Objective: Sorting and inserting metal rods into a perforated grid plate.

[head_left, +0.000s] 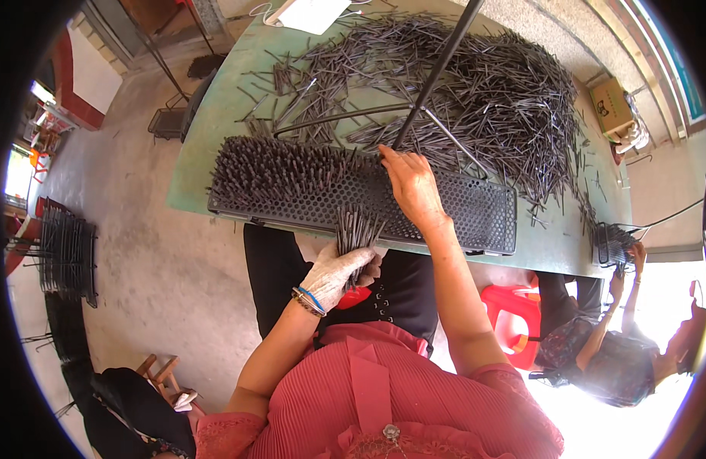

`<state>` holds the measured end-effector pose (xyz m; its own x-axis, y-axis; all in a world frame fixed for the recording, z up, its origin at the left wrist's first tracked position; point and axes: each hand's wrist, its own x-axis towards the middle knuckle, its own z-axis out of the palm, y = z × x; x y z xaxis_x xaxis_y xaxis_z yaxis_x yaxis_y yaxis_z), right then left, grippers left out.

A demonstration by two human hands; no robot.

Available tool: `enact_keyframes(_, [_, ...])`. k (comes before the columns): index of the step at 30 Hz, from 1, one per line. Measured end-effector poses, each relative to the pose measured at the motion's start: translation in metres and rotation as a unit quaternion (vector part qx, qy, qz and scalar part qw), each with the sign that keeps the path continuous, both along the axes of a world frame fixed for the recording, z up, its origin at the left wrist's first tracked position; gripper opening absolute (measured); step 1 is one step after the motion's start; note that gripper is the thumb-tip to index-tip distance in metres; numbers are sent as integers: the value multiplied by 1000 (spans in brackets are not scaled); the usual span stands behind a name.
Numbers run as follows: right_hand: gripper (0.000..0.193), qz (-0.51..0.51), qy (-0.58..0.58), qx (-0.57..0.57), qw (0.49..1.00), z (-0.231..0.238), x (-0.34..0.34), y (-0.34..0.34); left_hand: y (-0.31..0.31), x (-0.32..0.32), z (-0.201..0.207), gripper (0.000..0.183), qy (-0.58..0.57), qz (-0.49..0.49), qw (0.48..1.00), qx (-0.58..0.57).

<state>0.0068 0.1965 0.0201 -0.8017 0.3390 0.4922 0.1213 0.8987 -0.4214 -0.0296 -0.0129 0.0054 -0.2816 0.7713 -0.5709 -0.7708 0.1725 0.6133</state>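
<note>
A long black perforated tray [475, 210] lies along the near edge of the green table. Thin dark sticks [273, 170] stand upright, densely packed, in the holes of its left part. The right part shows bare holes. My left hand [338, 273], in a pale glove, grips an upright bundle of the same sticks [356, 229] just in front of the tray. Bare and bent at the fingers, my right hand [416, 187] is over the tray's middle, beside the standing sticks. Its fingertips are pinched together, and what they hold is too small to make out.
A large pile of loose sticks [514, 99] covers the back of the green table [196, 172]. A black rod [445, 57] with slanting struts rises over the tray. At right, another person [605, 348] handles a smaller tray [613, 243] near a red stool [510, 325]. Black racks [66, 256] stand left.
</note>
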Motion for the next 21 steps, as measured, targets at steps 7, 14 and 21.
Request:
enact_keyframes(7, [23,-70,109,-102,986,7,20,-17,-1,3,2,20,4,26,999,23])
enact_keyframes(14, [33,-24,-31,-527,849,-2,48,-48,5,6,15,23,24,37,996,78])
enact_keyframes(21, [24,-36,-3,-631,775,-2,52,-41,3,7,16,27,9,17,997,70])
